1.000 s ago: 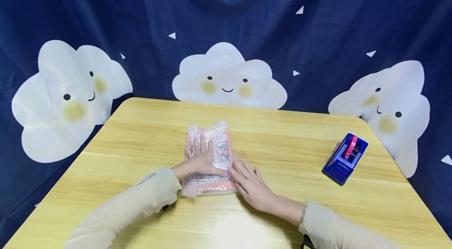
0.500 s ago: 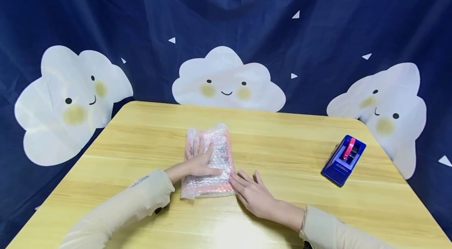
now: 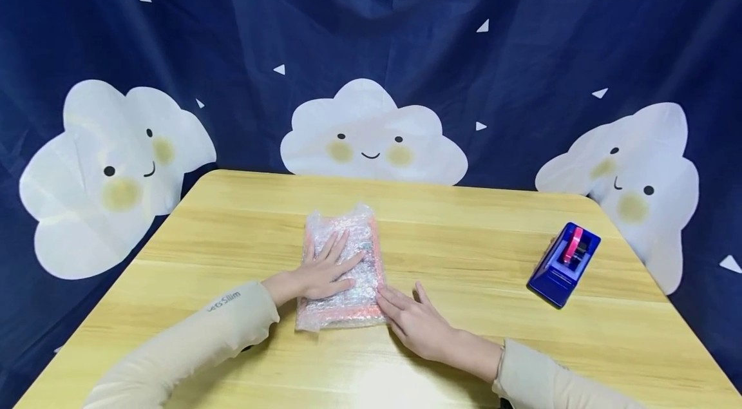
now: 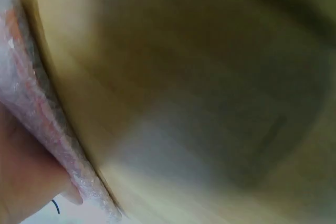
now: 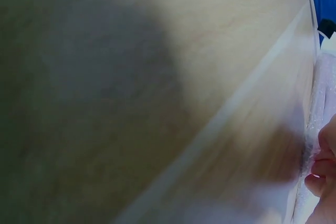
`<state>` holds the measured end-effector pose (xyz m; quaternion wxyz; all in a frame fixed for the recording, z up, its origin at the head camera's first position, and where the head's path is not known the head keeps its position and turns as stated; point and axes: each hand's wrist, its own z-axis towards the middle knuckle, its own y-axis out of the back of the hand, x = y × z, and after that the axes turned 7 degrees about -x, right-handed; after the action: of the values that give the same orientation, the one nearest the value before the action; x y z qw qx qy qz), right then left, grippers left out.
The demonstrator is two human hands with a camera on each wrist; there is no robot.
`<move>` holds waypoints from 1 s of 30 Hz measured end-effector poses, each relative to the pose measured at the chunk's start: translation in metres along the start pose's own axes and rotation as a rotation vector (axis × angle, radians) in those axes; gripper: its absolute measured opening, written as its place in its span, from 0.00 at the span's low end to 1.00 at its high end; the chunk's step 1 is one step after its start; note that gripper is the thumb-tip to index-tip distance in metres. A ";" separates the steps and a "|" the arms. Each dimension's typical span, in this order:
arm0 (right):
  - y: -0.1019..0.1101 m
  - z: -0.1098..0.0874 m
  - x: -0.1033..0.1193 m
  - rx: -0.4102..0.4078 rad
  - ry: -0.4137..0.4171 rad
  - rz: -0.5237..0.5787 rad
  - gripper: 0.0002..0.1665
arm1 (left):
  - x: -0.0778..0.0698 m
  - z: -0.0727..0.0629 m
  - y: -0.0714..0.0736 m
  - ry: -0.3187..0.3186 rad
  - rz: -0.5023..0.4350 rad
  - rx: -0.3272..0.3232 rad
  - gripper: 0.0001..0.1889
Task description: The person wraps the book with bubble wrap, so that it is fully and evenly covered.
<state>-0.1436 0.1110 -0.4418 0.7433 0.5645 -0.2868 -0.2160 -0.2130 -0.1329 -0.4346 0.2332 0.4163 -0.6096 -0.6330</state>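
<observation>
A flat rectangular thing with a pink-orange border lies on the table, wrapped in clear bubble wrap (image 3: 356,286). My left hand (image 3: 326,272) rests on top of it, fingers spread and straight. At its near right edge my right hand (image 3: 417,324) touches the wrap with its fingertips, fingers extended together. In the left wrist view the wrapped side (image 4: 44,108) runs along beside part of the left hand (image 4: 29,177). The right wrist view shows the right hand's fingers (image 5: 323,169) against the edge of the bubble wrap (image 5: 317,108). What the wrap covers is blurred by the plastic.
A blue tape dispenser (image 3: 563,265) with a pink-red roll stands on the right of the wooden table (image 3: 464,235). Behind the table hangs a dark blue curtain (image 3: 243,29) with white clouds.
My left hand has shifted slightly left on the wrap, its fingers now spread wider and turned more to the right. The right hand has stayed at the right edge.
</observation>
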 end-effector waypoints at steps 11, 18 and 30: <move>-0.003 0.000 0.001 -0.007 -0.030 -0.008 0.26 | 0.011 0.005 0.000 0.005 -0.171 -0.100 0.42; -0.002 -0.001 0.001 -0.010 -0.034 0.002 0.26 | 0.010 0.004 -0.001 -0.020 -0.028 -0.094 0.45; 0.011 0.000 0.000 0.113 -0.130 0.206 0.27 | 0.012 0.005 -0.008 0.000 0.010 -0.107 0.48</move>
<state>-0.1433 0.1139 -0.4312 0.7085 0.5578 -0.4024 -0.1581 -0.2220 -0.1380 -0.4453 0.2584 0.4003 -0.5767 -0.6636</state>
